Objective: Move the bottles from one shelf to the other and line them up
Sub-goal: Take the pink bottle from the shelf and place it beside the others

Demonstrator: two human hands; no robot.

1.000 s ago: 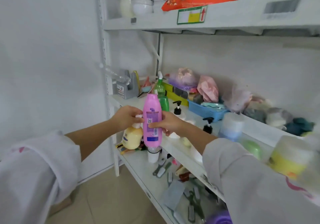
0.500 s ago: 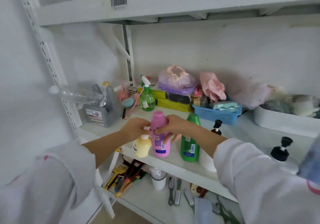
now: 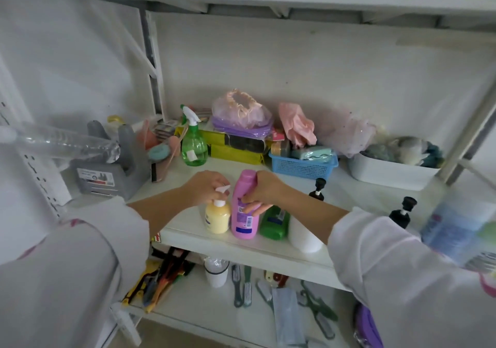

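A pink bottle [image 3: 243, 221] stands upright near the front edge of the middle shelf [image 3: 268, 248], and my right hand [image 3: 264, 190] grips its upper part. Just left of it stands a yellow pump bottle [image 3: 217, 217]; my left hand [image 3: 206, 186] is closed over its white pump head. To the right of the pink bottle, a green bottle [image 3: 273, 224] and a white bottle [image 3: 303, 236] continue the row, partly hidden by my right forearm. Two black pump heads [image 3: 318, 187] rise behind my arm.
A green spray bottle [image 3: 193, 143], blue basket [image 3: 303, 166], white tub [image 3: 389, 173], grey tape dispenser [image 3: 112, 167] and bagged items crowd the shelf's back. A clear plastic bottle [image 3: 67, 143] juts in from the left. The lower shelf [image 3: 204, 310] holds a white cup, brushes and tools.
The pink bottle went from held in the air in front of the shelf down onto the middle shelf beside the yellow pump bottle. The view moved closer and lower.
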